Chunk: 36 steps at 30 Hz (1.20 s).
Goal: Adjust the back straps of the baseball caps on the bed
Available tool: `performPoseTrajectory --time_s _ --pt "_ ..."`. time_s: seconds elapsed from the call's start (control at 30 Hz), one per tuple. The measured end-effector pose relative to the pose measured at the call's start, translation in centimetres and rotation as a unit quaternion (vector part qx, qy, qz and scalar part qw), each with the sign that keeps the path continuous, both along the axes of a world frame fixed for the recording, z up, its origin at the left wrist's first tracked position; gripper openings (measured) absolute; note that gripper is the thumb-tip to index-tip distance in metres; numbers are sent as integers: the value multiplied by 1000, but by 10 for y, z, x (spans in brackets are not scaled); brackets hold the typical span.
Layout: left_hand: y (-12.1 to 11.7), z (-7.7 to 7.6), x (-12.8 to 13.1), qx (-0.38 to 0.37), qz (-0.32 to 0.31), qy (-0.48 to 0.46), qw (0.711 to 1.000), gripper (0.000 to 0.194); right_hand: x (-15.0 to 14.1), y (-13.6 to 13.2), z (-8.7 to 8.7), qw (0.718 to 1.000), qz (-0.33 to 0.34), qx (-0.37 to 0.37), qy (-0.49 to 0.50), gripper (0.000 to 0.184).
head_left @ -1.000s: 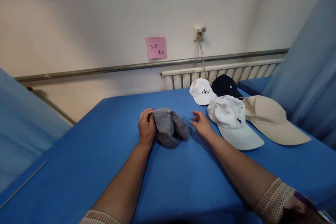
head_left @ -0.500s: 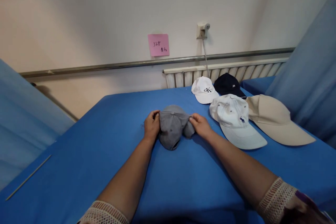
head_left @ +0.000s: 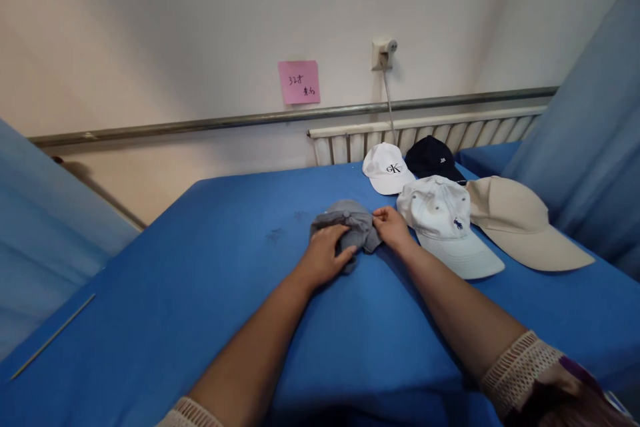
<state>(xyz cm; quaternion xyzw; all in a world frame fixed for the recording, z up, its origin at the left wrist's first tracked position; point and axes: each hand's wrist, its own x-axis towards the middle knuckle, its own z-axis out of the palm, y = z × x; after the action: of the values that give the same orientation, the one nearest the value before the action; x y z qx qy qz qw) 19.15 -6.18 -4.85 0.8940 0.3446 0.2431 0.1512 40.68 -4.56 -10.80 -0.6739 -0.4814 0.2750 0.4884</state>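
Observation:
A grey cap [head_left: 359,219], its crown crumpled, rests on the blue-covered table in front of me. Across its near left side lies my left hand [head_left: 325,257], fingers and thumb curled over the cloth and gripping it. My right hand [head_left: 393,227] pinches the cap's right edge between thumb and fingers. Just right of that hand sits a pale cap with a small dark horse emblem [head_left: 437,220]. The grey cap's near part is hidden under my left hand.
Behind stand a white cap with black letters [head_left: 387,170] and a black cap [head_left: 433,159]. A beige long-brimmed cap [head_left: 520,223] lies at the right. A thin stick [head_left: 53,337] is at the left edge. Blue curtains [head_left: 580,127] flank the table; a radiator [head_left: 350,147] lines the wall.
My right hand has moved from beside the grey cap to its right edge and closed on it. My left hand has shifted from the left rim onto the crown, pressing it down.

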Motion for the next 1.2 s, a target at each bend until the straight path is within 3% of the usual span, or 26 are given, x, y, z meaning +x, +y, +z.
performPoseTrajectory --time_s 0.13,0.27,0.33,0.4,0.47,0.57,0.7,0.83,0.93,1.1,1.2 --pt "47 -15 -26 -31 80 35 996 42 1 -8 11 997 -39 -2 -62 17" --pt "49 -9 -29 22 112 -12 993 38 -10 -29 38 980 -31 121 -154 25" --pt "37 -1 -24 51 105 -53 992 34 -18 -42 52 972 27 182 -144 23" --pt "24 8 -20 54 63 -71 994 27 -24 -51 61 963 156 170 -141 17" --pt "14 14 -19 29 -4 -28 999 21 -27 -55 61 937 276 133 -168 12" --pt "10 15 -20 -5 -66 90 994 23 -24 -53 53 904 341 102 -236 17" --pt "20 7 -26 -12 -61 122 991 10 -15 -48 45 887 353 64 -289 32" --pt "27 8 -29 -51 -44 20 998 15 -13 -47 45 882 358 56 -302 34" --pt "26 13 -29 -62 -18 -37 997 10 -15 -46 47 878 347 72 -320 26" --pt "22 12 -30 -53 -48 38 997 27 -17 -44 51 885 297 118 -337 16" --pt "22 8 -30 -66 -70 80 992 22 -18 -44 53 909 256 151 -294 13"
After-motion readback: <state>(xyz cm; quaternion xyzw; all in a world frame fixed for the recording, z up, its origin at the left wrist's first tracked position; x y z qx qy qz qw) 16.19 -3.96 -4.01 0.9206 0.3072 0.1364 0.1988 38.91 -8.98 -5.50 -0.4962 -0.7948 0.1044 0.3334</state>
